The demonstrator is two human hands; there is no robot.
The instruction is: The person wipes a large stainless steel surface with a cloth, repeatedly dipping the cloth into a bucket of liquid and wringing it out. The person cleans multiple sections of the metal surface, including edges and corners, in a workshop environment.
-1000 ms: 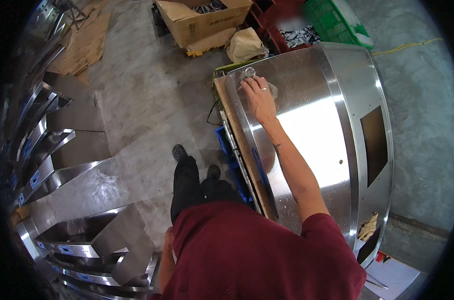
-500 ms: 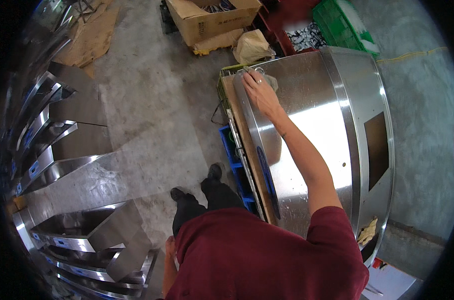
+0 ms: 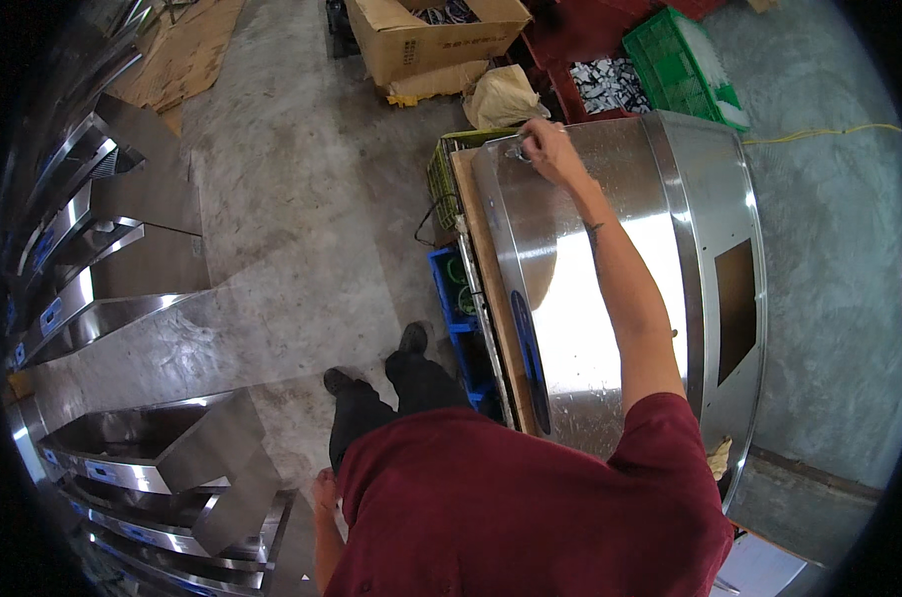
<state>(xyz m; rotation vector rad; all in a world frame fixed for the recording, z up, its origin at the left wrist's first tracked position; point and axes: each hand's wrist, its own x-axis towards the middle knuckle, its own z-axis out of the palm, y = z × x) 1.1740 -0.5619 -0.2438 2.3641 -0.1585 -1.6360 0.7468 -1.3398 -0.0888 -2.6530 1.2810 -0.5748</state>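
Note:
My right arm reaches across a large stainless steel hood-like housing [image 3: 610, 174] with a curved, shiny face. At its far left corner my right hand [image 3: 552, 151] is closed, fingers curled down at the metal and slightly smeared by motion. Whatever lies in the fingers is hidden. Beside my left thigh hangs my left hand [image 3: 325, 493], away from the housing, its fingers too small and partly hidden to read. A dark blue strip [image 3: 531, 358] runs along the housing's near left edge, and a rectangular opening [image 3: 736, 310] is cut in its right side.
Under the housing are a wooden board [image 3: 486, 249] and blue crates [image 3: 456, 308]. Beyond stand a cardboard box [image 3: 436, 50], a tan sack [image 3: 501, 98] and a green crate [image 3: 670, 65]. More steel housings [image 3: 153, 274] line the left. A yellowish glove or rag [image 3: 720, 458] hangs at the right.
My right hand has moved a little to the right along the housing's far edge, its fingers more curled. A greyish patch beside it no longer shows. The view has shifted slightly.

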